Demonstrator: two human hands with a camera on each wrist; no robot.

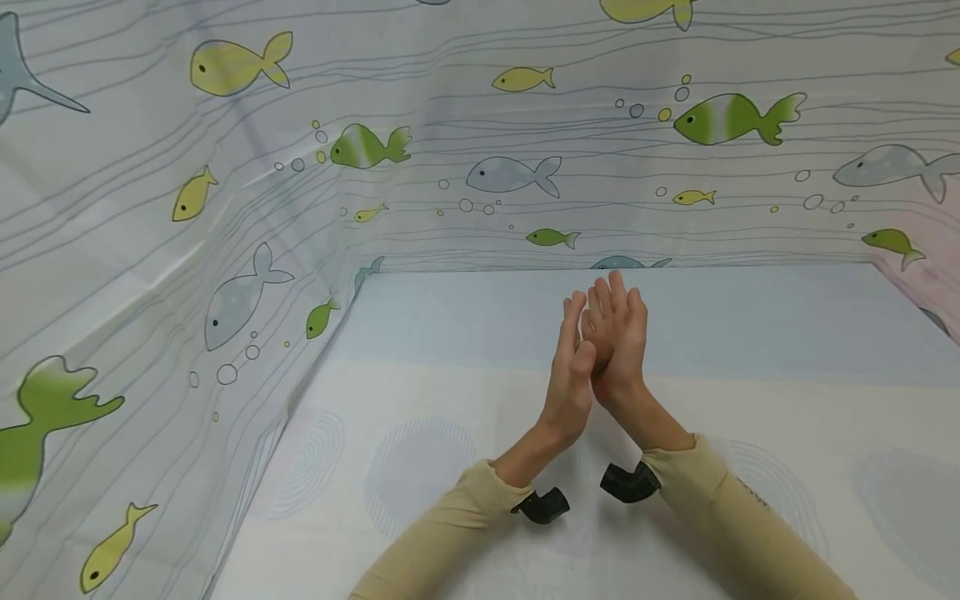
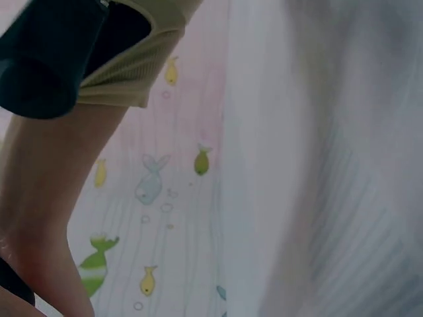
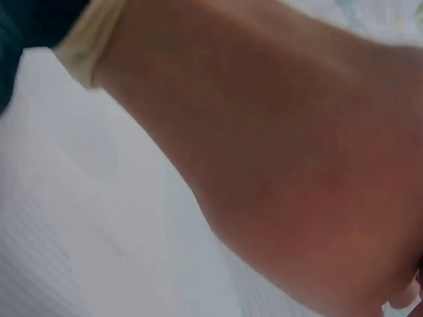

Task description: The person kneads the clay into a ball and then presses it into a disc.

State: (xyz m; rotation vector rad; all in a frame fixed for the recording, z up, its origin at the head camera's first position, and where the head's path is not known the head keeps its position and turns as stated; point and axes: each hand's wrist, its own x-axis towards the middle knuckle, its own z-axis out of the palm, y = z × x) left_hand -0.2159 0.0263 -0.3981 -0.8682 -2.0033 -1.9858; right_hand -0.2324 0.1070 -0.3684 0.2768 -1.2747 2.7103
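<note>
My left hand and my right hand are raised over the table in the head view, palms turned toward each other. Their heels are close together, and the fingers of both point up and away, extended. No object shows between them. A bare wrist below a tan cuff runs down the left side of the left wrist view, most of its hand out of frame. Bare skin of a wrist and hand fills much of the right wrist view, with fingertips at the lower right edge.
A white table surface with pale circle patterns and a blue-grey far band lies under the hands. Fish-printed cloth hangs at the back and left side. Black wrist cameras stick out below the tan sleeves.
</note>
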